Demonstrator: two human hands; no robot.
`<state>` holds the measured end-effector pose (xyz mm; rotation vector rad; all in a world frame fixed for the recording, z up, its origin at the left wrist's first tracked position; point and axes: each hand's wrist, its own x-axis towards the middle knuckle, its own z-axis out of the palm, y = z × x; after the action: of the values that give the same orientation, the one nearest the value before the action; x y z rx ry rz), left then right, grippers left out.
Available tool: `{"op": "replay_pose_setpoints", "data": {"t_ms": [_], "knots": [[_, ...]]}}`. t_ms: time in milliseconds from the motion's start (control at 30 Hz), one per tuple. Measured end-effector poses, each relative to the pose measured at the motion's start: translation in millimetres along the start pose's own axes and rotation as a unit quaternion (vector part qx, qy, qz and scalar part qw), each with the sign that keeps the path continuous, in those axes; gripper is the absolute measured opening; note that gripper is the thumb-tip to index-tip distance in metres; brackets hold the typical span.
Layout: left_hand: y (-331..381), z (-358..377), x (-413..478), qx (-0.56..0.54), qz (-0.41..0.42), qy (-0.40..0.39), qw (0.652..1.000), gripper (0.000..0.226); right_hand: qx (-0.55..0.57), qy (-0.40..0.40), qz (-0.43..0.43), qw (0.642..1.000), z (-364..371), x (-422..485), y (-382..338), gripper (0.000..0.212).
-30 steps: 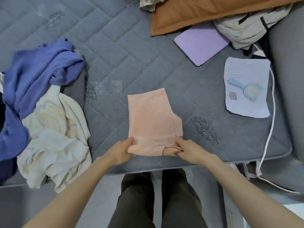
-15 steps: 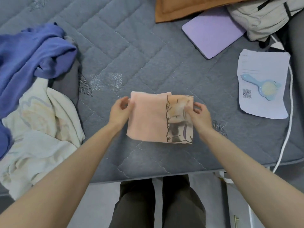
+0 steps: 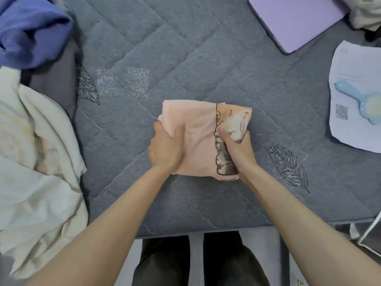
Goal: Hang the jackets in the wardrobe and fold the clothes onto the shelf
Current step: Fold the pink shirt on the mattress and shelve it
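A folded pink garment [image 3: 201, 137] with a brown printed drawing along its right side lies on the grey quilted mattress [image 3: 185, 48]. My left hand [image 3: 165, 148] clasps its left edge, thumb on top of the cloth. My right hand [image 3: 237, 150] grips its right edge over the print. To the left lie a cream garment [image 3: 39, 162] and a blue garment [image 3: 31, 32], both crumpled and unfolded.
A lilac tablet [image 3: 296, 21] lies at the upper right. A white paper sheet [image 3: 354, 96] with a light-blue hand mirror [image 3: 358, 102] sits at the right edge. A white cable [image 3: 369, 230] hangs off the mattress corner. My dark trousers [image 3: 198, 261] show below the mattress edge.
The pink garment was folded over from its near edge into a smaller packet, baring the print. Both hands then slid down from the top corners and closed around its sides.
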<state>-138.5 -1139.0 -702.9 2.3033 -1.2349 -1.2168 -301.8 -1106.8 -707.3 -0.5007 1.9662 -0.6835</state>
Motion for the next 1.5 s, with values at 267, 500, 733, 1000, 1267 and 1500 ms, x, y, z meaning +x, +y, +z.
{"op": "replay_pose_setpoints", "data": {"t_ms": [267,500,733,1000,1267,1500], "knots": [[-14.3,-36.4,-19.5,-0.188,-0.003,0.012,0.982,0.029,0.133,-0.127,-0.026,0.983,-6.5,-14.3,-25.6,0.044],[-29.2,-89.9,-99.6,-0.277,-0.035,0.091,0.956,0.021,0.036,-0.248,-0.124,0.96,-19.0,-76.8,-63.0,0.032],[-62.9,-118.4,-222.7,-0.36,-0.088,0.204,0.906,0.004,-0.084,-0.359,-0.218,0.903,-34.0,-165.8,-71.4,0.023],[-118.5,-136.0,-384.4,-0.418,-0.176,0.379,0.807,0.022,-0.211,-0.487,-0.297,0.794,-29.0,-303.4,-55.2,0.028],[-209.2,-187.7,-554.3,-0.448,-0.247,0.501,0.698,0.029,-0.269,-0.617,-0.327,0.664,1.8,-489.1,1.9,0.036],[-295.1,-248.0,-702.8,-0.434,-0.279,0.612,0.6,0.037,-0.319,-0.72,-0.343,0.512,31.4,-673.3,63.6,0.04]]}}
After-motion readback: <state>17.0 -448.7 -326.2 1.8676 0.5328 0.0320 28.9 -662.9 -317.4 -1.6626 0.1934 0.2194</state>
